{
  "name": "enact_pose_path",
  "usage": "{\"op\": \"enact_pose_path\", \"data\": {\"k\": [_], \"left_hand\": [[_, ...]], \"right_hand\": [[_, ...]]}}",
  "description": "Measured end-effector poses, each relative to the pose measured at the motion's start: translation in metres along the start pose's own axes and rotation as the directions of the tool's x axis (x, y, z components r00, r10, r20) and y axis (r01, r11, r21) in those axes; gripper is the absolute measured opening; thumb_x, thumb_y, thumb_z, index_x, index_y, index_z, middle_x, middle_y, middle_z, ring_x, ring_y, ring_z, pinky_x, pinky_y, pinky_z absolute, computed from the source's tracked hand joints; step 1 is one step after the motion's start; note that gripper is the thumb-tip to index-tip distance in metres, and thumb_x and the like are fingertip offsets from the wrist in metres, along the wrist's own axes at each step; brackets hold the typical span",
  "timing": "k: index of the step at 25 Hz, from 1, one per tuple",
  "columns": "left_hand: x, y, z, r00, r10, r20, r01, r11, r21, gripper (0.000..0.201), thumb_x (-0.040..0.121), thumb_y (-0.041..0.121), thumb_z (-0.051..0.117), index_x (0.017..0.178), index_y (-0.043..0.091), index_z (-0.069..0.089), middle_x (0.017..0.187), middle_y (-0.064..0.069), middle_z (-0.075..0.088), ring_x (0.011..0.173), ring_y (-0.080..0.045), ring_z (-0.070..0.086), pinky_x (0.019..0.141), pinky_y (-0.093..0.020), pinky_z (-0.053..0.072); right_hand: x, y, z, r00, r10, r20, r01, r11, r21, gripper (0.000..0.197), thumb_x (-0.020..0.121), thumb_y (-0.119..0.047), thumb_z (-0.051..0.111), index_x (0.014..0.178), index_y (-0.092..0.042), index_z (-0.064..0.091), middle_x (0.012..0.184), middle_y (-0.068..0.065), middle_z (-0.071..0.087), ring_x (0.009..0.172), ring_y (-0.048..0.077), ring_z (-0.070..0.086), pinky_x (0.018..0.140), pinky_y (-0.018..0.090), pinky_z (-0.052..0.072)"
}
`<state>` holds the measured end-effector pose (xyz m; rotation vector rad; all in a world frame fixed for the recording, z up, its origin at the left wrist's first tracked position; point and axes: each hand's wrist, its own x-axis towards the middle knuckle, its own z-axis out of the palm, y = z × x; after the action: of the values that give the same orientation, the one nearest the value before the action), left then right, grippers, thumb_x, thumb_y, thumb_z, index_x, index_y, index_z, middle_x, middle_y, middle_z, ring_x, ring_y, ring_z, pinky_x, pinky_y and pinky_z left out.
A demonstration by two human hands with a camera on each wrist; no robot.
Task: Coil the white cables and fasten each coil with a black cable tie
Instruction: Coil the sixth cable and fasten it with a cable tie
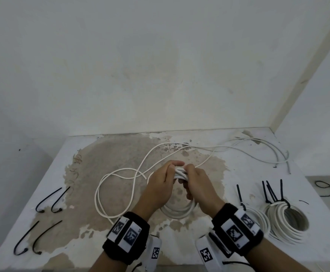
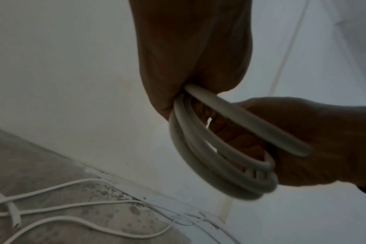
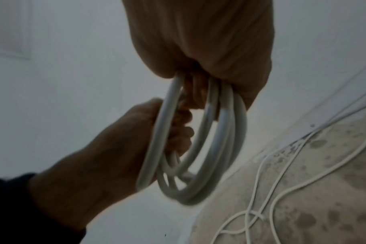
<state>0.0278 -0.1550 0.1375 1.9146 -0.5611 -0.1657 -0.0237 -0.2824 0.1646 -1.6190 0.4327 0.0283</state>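
Note:
Both hands meet over the middle of the table and grip one white cable coil at its top. My left hand curls round the strands from the left, my right hand from the right. The coil's lower loops hang below the hands toward the table. In the left wrist view the left hand clamps several strands of the coil. In the right wrist view the right hand holds the same coil. The uncoiled cable trails left in loose loops.
Several loose black cable ties lie at the table's left. Two tied coils with black ties sticking up sit at the right. More white cable runs along the back right. The stained table meets walls behind and right.

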Motion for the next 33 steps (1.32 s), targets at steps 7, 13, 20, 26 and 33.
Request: {"op": "enact_pose_path", "data": {"k": [7, 13, 20, 26, 33], "left_hand": [[-0.006, 0.014, 0.011, 0.938, 0.207, -0.277, -0.055, 0.879, 0.473, 0.034, 0.100, 0.039, 0.026, 0.098, 0.024, 0.056, 0.078, 0.009, 0.061, 0.068, -0.011, 0.057, 0.058, -0.034, 0.047], [0.002, 0.014, 0.000, 0.925, 0.217, -0.312, -0.093, 0.926, 0.366, 0.024, 0.095, 0.040, 0.037, 0.091, 0.018, 0.045, 0.065, 0.010, 0.050, 0.054, -0.009, 0.051, 0.050, -0.031, 0.041], [-0.011, 0.014, 0.005, 0.905, 0.051, -0.422, -0.026, 0.998, 0.065, 0.022, 0.101, 0.042, 0.041, 0.097, 0.025, 0.055, 0.079, 0.009, 0.065, 0.060, -0.012, 0.064, 0.058, -0.043, 0.054], [-0.014, 0.026, 0.003, 0.836, -0.072, -0.544, 0.102, 0.994, 0.025, 0.044, 0.089, 0.066, 0.042, 0.072, 0.028, 0.057, 0.065, 0.010, 0.060, 0.061, -0.006, 0.058, 0.058, -0.022, 0.045], [-0.016, 0.013, -0.018, 0.864, 0.145, -0.482, -0.084, 0.986, 0.146, 0.034, 0.097, 0.037, 0.044, 0.065, 0.025, 0.045, 0.054, 0.005, 0.044, 0.050, -0.012, 0.044, 0.049, -0.025, 0.036]], "right_hand": [[0.000, 0.005, 0.015, 0.990, -0.076, -0.118, 0.085, 0.994, 0.072, 0.058, 0.109, -0.037, 0.036, 0.067, -0.011, 0.068, 0.051, 0.001, 0.052, 0.044, 0.014, 0.047, 0.045, 0.028, 0.040], [-0.005, -0.011, 0.008, 0.981, 0.162, 0.108, -0.191, 0.910, 0.369, 0.042, 0.104, -0.025, 0.032, 0.066, -0.016, 0.046, 0.052, 0.000, 0.031, 0.044, 0.013, 0.021, 0.045, 0.026, 0.024], [0.001, -0.009, 0.013, 0.988, 0.117, -0.104, -0.066, 0.913, 0.404, 0.036, 0.103, -0.019, 0.031, 0.068, -0.016, 0.036, 0.052, 0.000, 0.024, 0.045, 0.013, 0.014, 0.043, 0.024, 0.016], [-0.011, 0.002, 0.037, 0.991, -0.050, -0.123, 0.076, 0.973, 0.219, 0.036, 0.104, -0.016, 0.031, 0.071, -0.008, 0.043, 0.052, 0.001, 0.032, 0.046, 0.014, 0.025, 0.044, 0.027, 0.024], [-0.017, -0.003, 0.044, 0.996, -0.076, -0.054, 0.088, 0.960, 0.267, 0.037, 0.104, -0.016, 0.030, 0.070, -0.010, 0.044, 0.050, -0.001, 0.032, 0.044, 0.012, 0.023, 0.045, 0.028, 0.022]]}}
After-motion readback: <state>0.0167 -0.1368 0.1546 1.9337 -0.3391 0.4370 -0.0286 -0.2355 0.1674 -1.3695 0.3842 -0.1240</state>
